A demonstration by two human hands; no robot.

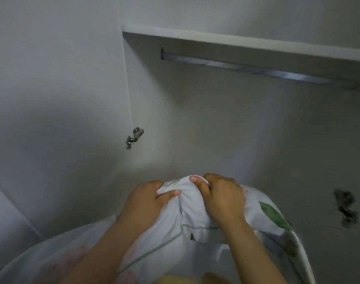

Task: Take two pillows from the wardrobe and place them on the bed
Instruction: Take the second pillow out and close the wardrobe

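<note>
Both hands grip the floral pillow [187, 220] by its bunched top end, left hand [146, 199] and right hand [222, 198] side by side inside the wardrobe [216, 130] under the hanging rail [257, 68], its length running from my fingers down toward me

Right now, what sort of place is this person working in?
Probably inside a white wardrobe: a shelf with a metal hanging rail beneath, a door hinge at its left side, and a floral pillow gripped by the left hand and right hand.
</note>
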